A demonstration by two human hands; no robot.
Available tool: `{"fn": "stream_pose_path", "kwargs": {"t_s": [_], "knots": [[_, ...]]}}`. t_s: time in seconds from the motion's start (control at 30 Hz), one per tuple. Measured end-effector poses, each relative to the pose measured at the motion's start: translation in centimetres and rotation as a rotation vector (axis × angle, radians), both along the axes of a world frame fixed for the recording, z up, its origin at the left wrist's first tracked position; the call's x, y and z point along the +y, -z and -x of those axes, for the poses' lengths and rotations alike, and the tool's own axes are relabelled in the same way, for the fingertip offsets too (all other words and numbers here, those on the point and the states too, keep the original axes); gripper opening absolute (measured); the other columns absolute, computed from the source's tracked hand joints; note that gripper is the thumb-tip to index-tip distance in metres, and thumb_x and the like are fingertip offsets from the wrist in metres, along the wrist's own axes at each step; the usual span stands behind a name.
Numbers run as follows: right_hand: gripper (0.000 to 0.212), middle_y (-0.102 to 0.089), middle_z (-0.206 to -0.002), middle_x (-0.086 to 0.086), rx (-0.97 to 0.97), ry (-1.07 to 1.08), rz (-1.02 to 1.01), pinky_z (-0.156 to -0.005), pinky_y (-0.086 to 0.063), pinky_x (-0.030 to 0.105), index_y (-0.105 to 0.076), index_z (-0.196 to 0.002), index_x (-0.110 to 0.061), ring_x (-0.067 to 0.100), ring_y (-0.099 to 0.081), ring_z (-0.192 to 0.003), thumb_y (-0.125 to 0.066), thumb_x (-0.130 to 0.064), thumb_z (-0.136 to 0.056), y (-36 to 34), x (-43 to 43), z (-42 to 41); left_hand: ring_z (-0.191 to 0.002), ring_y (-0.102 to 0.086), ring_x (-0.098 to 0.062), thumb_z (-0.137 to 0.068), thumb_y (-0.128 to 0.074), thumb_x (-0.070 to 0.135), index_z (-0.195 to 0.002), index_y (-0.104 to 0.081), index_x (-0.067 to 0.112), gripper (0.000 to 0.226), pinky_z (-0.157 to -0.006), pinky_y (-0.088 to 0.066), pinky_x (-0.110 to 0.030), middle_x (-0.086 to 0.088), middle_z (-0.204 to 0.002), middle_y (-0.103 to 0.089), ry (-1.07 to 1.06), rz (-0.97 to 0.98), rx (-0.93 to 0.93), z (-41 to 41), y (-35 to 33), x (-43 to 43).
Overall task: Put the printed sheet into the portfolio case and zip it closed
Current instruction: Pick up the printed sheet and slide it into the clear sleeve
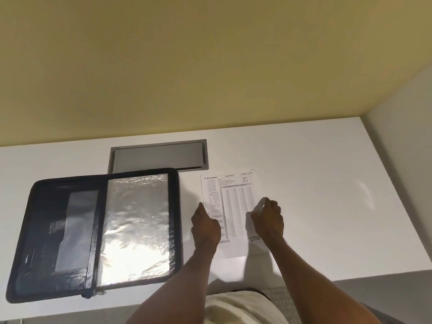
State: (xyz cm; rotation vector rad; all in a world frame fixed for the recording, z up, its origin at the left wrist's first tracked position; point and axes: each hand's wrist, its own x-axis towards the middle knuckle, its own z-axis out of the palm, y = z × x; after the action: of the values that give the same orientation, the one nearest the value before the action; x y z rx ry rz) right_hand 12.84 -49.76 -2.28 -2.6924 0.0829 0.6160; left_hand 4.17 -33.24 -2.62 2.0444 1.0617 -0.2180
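Observation:
The printed sheet lies on the white table, right of centre, covered in small rows of print. My right hand pinches its right edge, which curls up off the table. My left hand rests on the sheet's left edge with the fingers pressed down. The black portfolio case lies unzipped and spread flat to the left, with dark pockets on its left half and a shiny clear plastic sleeve on its right half. Its zip pull sits at the near edge by the spine.
A grey recessed cable hatch is set into the white table just behind the case. A yellow wall rises behind the table and a pale partition closes off the right side. The table's near edge runs just below my forearms.

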Motion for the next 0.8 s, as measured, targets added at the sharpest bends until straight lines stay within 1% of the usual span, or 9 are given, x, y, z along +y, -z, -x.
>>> {"fn": "stream_pose_path", "kwargs": {"t_s": [0.13, 0.3, 0.47, 0.57, 0.6, 0.63, 0.67, 0.73, 0.8], "knots": [[0.034, -0.05, -0.116, 0.012, 0.02, 0.085, -0.13, -0.085, -0.051, 0.043, -0.05, -0.112, -0.008, 0.034, -0.051, -0.111, -0.064, -0.022, -0.084, 0.3, 0.5, 0.1, -0.131, -0.054, -0.033, -0.096, -0.058, 0.009, -0.148, -0.042, 0.013, 0.054, -0.1, -0.052, -0.048, -0.012, -0.143, -0.056, -0.053, 0.016, 0.028, -0.9, -0.2, -1.8], [0.029, -0.051, -0.11, 0.011, 0.059, 0.154, -0.19, -0.09, -0.051, 0.044, -0.049, -0.1, -0.006, 0.033, -0.05, -0.108, -0.063, -0.021, -0.079, 0.2, 1.1, 0.4, -0.134, -0.051, -0.035, -0.095, -0.063, 0.015, -0.147, -0.041, 0.013, 0.057, -0.109, -0.045, -0.055, -0.014, -0.147, -0.054, -0.149, 0.017, 0.09, -2.3, -0.5, -2.4], [0.036, -0.048, -0.117, 0.013, 0.064, 0.121, -0.211, -0.091, -0.05, 0.045, -0.051, -0.11, -0.006, 0.034, -0.048, -0.112, -0.066, -0.023, -0.082, 0.1, 0.6, 0.3, -0.122, -0.057, -0.034, -0.093, -0.066, 0.023, -0.137, -0.049, 0.013, 0.049, -0.107, -0.044, -0.053, -0.014, -0.131, -0.061, -0.377, 0.147, 0.139, -4.4, -0.8, -1.1], [0.037, -0.048, -0.119, 0.012, 0.084, 0.146, -0.228, -0.093, -0.05, 0.045, -0.05, -0.111, -0.008, 0.032, -0.046, -0.114, -0.066, -0.024, -0.082, -0.1, 0.2, 0.1, -0.094, -0.065, -0.038, -0.089, -0.066, 0.014, -0.114, -0.06, -0.002, 0.03, -0.1, -0.053, -0.059, -0.028, -0.109, -0.066, -0.448, 0.253, 0.121, -4.5, -0.3, -0.1], [0.037, -0.048, -0.119, 0.011, 0.089, 0.145, -0.232, -0.092, -0.05, 0.044, -0.05, -0.111, -0.009, 0.031, -0.046, -0.114, -0.066, -0.025, -0.082, -0.2, 0.1, 0.0, -0.113, -0.059, -0.052, -0.089, -0.065, 0.011, -0.111, -0.061, -0.009, 0.031, -0.096, -0.053, -0.06, -0.033, -0.102, -0.064, -0.449, 0.278, 0.11, -4.4, -0.2, 0.1], [0.036, -0.047, -0.119, 0.01, 0.095, 0.141, -0.232, -0.092, -0.05, 0.044, -0.05, -0.112, -0.01, 0.03, -0.046, -0.114, -0.066, -0.026, -0.082, -0.3, -0.1, 0.0, -0.087, -0.041, -0.013, -0.089, -0.065, 0.01, -0.109, -0.062, -0.012, 0.03, -0.093, -0.053, -0.059, -0.032, -0.093, -0.062, -0.445, 0.295, 0.098, -4.2, -0.1, 0.3], [0.036, -0.047, -0.119, 0.01, 0.095, 0.137, -0.233, -0.091, -0.05, 0.043, -0.05, -0.112, -0.01, 0.03, -0.046, -0.114, -0.065, -0.025, -0.083, -0.3, -0.3, -0.1, -0.079, -0.058, -0.029, -0.089, -0.065, 0.01, -0.106, -0.065, -0.01, 0.025, -0.09, -0.054, -0.053, -0.025, -0.086, -0.063, -0.428, 0.305, 0.092, -4.0, -0.3, 0.5], [0.038, -0.047, -0.118, 0.009, 0.09, 0.131, -0.241, -0.09, -0.05, 0.043, -0.05, -0.114, -0.01, 0.03, -0.046, -0.114, -0.066, -0.024, -0.082, -0.3, -0.5, -0.1, -0.093, -0.062, -0.026, -0.093, -0.065, 0.011, -0.109, -0.068, 0.003, 0.018, -0.095, -0.054, -0.048, -0.01, -0.098, -0.068, -0.393, 0.32, 0.086, -3.6, -0.5, 0.7], [0.041, -0.046, -0.117, 0.006, 0.091, 0.135, -0.254, -0.088, -0.049, 0.041, -0.05, -0.116, -0.011, 0.029, -0.046, -0.114, -0.067, -0.024, -0.082, -0.5, -0.7, -0.1, -0.095, -0.062, -0.021, -0.098, -0.061, 0.009, -0.121, -0.065, 0.008, 0.024, -0.084, -0.052, -0.036, -0.006, -0.108, -0.067, -0.372, 0.353, 0.033, -3.1, -0.5, 0.8]]}}
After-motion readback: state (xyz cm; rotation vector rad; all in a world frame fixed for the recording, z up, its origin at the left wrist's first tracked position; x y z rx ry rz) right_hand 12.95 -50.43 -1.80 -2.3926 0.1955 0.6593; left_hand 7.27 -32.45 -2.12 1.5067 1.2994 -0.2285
